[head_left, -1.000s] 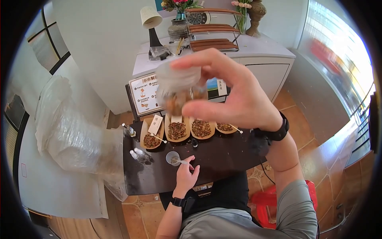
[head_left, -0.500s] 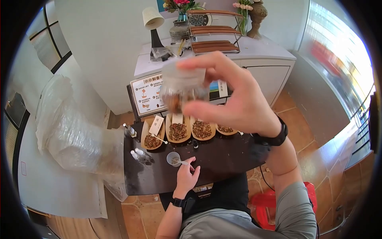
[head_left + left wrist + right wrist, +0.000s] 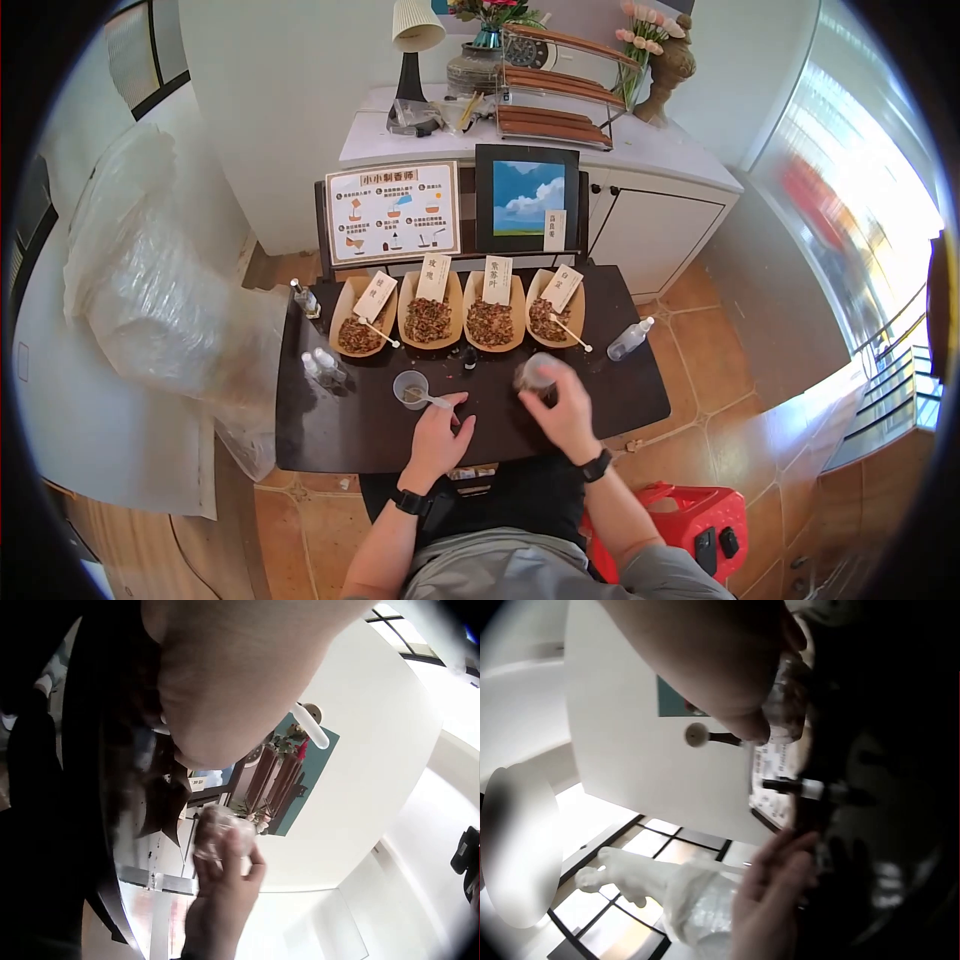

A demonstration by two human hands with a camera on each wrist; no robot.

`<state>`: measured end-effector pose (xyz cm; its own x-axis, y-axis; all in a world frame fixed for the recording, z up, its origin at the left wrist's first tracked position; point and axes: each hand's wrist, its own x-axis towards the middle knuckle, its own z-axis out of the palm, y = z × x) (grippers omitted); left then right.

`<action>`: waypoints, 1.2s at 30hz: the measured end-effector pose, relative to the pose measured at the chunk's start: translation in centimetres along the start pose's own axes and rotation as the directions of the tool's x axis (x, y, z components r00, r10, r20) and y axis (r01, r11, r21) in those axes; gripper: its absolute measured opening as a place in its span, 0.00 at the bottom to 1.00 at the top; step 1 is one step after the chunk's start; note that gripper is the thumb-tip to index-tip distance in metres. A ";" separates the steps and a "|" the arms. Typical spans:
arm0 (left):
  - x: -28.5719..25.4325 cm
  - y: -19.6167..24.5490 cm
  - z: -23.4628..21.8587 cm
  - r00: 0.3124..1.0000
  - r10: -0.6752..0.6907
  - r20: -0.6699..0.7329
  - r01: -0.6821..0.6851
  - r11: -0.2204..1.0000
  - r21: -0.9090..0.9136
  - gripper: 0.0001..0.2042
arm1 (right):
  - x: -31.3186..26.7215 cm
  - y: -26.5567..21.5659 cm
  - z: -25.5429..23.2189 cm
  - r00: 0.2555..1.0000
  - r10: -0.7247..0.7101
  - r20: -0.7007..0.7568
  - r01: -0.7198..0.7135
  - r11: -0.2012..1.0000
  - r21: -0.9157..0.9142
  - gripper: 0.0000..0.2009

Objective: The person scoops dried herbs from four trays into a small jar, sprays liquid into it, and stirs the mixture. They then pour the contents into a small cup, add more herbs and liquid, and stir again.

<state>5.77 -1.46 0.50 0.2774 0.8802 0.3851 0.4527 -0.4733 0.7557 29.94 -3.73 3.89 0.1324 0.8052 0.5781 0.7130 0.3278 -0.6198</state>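
Note:
My right hand (image 3: 570, 408) holds a small clear jar (image 3: 540, 370) with a pale lid low over the right half of the dark table. Brownish contents show through the jar (image 3: 789, 701) in the right wrist view. In the left wrist view the fingers and thumb curl round that jar (image 3: 219, 831). My left hand (image 3: 440, 440) rests at the table's near side, fingers loose and thumb apart. Its fingertips lie right at the handle of a white spoon (image 3: 436, 401), which leans in a clear plastic cup (image 3: 405, 383).
Behind the hands stand several paper trays (image 3: 357, 344) of dried bits with labels. A small black-capped bottle (image 3: 470, 358) stands before them. Clear spray bottles (image 3: 628, 340) are at the right and left edges. An instruction board (image 3: 393, 212) and a framed picture (image 3: 525, 200) stand behind.
My right hand has lowered the jar from high in front of the head camera to just over the table. The head view has shifted. My left hand stays beside the cup.

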 end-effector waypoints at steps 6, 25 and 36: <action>-0.1 0.2 0.0 0.999 -0.035 0.028 0.034 0.999 0.031 0.20 | -2.6 1.2 2.1 1.000 -0.014 0.011 0.015 0.994 -0.109 0.26; 0.0 0.1 0.0 0.999 -0.027 0.027 0.026 0.999 0.021 0.19 | -2.2 3.6 -0.9 0.962 0.054 -0.269 -0.156 0.915 -0.372 0.32; 0.0 -0.2 0.4 1.000 -0.012 -0.010 0.012 1.000 0.001 0.12 | -2.2 -2.6 5.5 0.903 0.337 0.265 -0.421 0.817 0.394 0.17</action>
<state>6.00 -1.41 0.11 0.2636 0.8862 0.3810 0.4567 -0.4625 0.7600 24.00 -3.66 1.34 0.1778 0.9688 0.1726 0.2557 0.1239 -0.9588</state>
